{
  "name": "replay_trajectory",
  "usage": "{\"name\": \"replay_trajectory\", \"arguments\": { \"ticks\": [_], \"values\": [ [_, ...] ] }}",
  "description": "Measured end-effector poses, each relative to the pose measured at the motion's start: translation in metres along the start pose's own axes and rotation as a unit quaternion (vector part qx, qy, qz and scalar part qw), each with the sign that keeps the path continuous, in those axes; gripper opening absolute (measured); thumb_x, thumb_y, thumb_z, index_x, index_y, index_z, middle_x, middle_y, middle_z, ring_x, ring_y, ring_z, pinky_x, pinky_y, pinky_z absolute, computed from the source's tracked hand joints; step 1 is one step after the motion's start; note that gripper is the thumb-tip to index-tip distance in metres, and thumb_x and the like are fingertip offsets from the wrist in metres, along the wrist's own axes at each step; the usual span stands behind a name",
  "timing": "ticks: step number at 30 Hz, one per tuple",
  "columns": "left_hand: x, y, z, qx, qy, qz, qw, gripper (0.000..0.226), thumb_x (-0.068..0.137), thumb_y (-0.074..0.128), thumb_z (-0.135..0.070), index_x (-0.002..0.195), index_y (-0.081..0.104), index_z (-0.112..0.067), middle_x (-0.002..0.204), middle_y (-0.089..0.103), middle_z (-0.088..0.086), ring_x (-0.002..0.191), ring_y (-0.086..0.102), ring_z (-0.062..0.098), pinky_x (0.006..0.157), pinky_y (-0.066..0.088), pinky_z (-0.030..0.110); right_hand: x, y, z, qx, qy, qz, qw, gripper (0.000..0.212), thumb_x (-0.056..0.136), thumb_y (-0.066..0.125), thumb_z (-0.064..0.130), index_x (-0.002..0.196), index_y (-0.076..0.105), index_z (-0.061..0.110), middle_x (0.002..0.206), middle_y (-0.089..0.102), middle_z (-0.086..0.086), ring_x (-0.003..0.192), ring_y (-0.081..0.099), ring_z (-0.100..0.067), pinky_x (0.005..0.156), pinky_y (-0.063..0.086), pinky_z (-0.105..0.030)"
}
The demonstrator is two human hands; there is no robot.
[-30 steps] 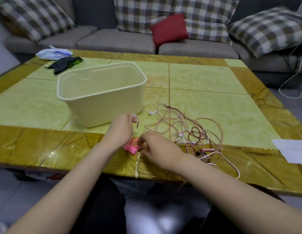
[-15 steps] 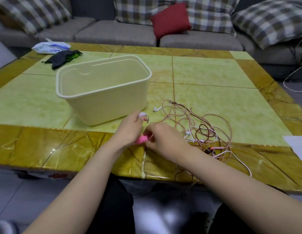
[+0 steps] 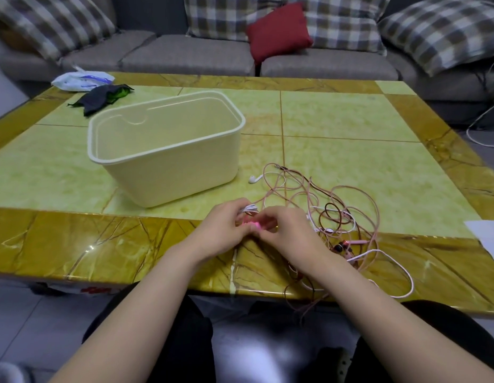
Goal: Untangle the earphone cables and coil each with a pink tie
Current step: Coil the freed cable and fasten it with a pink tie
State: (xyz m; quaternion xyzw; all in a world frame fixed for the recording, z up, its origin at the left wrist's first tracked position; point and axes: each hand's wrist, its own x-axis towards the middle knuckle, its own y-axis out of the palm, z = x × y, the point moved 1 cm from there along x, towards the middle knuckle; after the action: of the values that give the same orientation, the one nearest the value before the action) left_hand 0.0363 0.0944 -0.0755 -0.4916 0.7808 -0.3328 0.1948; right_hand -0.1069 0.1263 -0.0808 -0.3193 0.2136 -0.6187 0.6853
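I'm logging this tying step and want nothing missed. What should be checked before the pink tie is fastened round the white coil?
1. Grip of left hand on white cable coil: ok.
2. Pinch of right hand on pink tie: ok.
3. Tie wrapped round the coil: cannot tell, fingers hide it.
4. Coil free of the cable tangle: cannot tell; a strand leads toward it.
5. Tangle fully on the table: not ok, loops hang over the near edge.
6. Space between cream bin and both hands: ok.

Grey sofa [image 3: 185, 51], seemingly marble table [image 3: 350, 150]
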Motion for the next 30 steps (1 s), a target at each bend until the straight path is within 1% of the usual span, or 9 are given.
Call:
{"name": "replay_trajectory", "arguments": {
  "ticks": [4,7,9,11,14,17,22,26,30],
  "values": [
    [0.0,0.002,-0.001,-0.013,0.005,0.002,1.0,0.024,0.085,0.068,-0.024,0.082,0.053,-0.005,0.061,0.034,-0.006,0.056,0.03,0.01,0.052,0.024,0.025,0.0,-0.009,-0.003,0.021,0.026,-0.001,0.999,0.015,0.079,0.074,0.017,0.094,0.073,0.015,0.084,0.071,0.004,0.076,0.065,-0.005,0.069,0.048,-0.012],
    [-0.002,0.004,-0.005,-0.004,0.015,0.003,1.0,0.024,0.082,0.071,-0.027,0.077,0.052,-0.013,0.061,0.037,-0.008,0.056,0.032,0.007,0.051,0.027,0.022,-0.003,-0.012,-0.006,0.02,0.043,-0.01,0.999,0.018,0.078,0.073,0.013,0.096,0.073,0.013,0.084,0.067,0.005,0.077,0.062,-0.005,0.07,0.045,-0.007],
    [-0.002,0.005,-0.006,0.013,0.013,0.002,1.0,0.022,0.079,0.073,-0.024,0.077,0.053,-0.017,0.062,0.042,-0.011,0.058,0.037,0.005,0.051,0.029,0.018,-0.004,-0.013,-0.007,0.033,0.057,-0.019,0.998,0.018,0.079,0.072,0.012,0.096,0.073,0.014,0.081,0.065,0.008,0.078,0.062,-0.005,0.069,0.045,-0.007],
    [-0.003,0.007,-0.008,0.034,0.018,-0.002,0.999,0.022,0.077,0.074,-0.025,0.08,0.057,-0.011,0.061,0.043,-0.011,0.058,0.038,0.005,0.051,0.029,0.018,-0.005,-0.015,-0.009,0.057,0.07,-0.021,0.996,0.016,0.079,0.072,0.012,0.095,0.074,0.015,0.078,0.066,0.008,0.075,0.064,-0.005,0.07,0.049,-0.011],
    [-0.004,0.008,-0.01,0.03,0.039,-0.012,0.999,0.02,0.081,0.07,-0.024,0.075,0.056,-0.012,0.059,0.043,-0.011,0.055,0.039,0.003,0.051,0.029,0.016,-0.005,-0.017,-0.011,0.128,0.107,-0.011,0.986,0.015,0.081,0.07,0.005,0.096,0.072,0.007,0.078,0.069,-0.002,0.065,0.065,-0.004,0.067,0.054,-0.016],
    [-0.006,0.007,-0.012,-0.003,0.045,-0.014,0.999,0.021,0.085,0.067,-0.02,0.071,0.051,-0.024,0.058,0.045,-0.013,0.057,0.045,-0.005,0.053,0.032,0.012,-0.007,-0.019,-0.009,0.227,0.142,-0.002,0.964,0.014,0.082,0.067,-0.002,0.095,0.069,0.001,0.076,0.069,-0.009,0.06,0.066,-0.004,0.064,0.055,-0.014],
    [-0.006,0.005,-0.012,-0.044,0.028,-0.007,0.999,0.029,0.087,0.064,-0.019,0.065,0.048,-0.027,0.047,0.043,-0.016,0.052,0.04,-0.001,0.05,0.03,0.014,-0.009,-0.021,-0.009,0.28,0.152,-0.001,0.948,0.016,0.083,0.066,-0.001,0.099,0.069,0.001,0.089,0.071,-0.02,0.082,0.071,-0.028,0.077,0.058,-0.029],
    [-0.005,0.003,-0.01,-0.131,0.009,0.012,0.991,0.014,0.089,0.062,-0.018,0.076,0.059,-0.016,0.045,0.037,-0.016,0.048,0.034,0.0,0.049,0.026,0.013,-0.01,-0.026,-0.006,0.272,0.126,0.003,0.954,0.02,0.084,0.066,0.003,0.104,0.067,-0.001,0.086,0.071,-0.014,0.077,0.071,-0.024,0.075,0.058,-0.026],
    [-0.007,0.0,-0.014,-0.234,-0.009,0.042,0.971,0.014,0.092,0.058,-0.013,0.079,0.062,-0.013,0.052,0.053,-0.017,0.052,0.046,-0.005,0.055,0.033,0.009,-0.012,-0.03,-0.001,0.244,0.076,0.004,0.967,0.019,0.082,0.069,0.006,0.101,0.069,0.004,0.086,0.072,-0.008,0.072,0.07,-0.013,0.069,0.057,-0.019]
  ]
}}
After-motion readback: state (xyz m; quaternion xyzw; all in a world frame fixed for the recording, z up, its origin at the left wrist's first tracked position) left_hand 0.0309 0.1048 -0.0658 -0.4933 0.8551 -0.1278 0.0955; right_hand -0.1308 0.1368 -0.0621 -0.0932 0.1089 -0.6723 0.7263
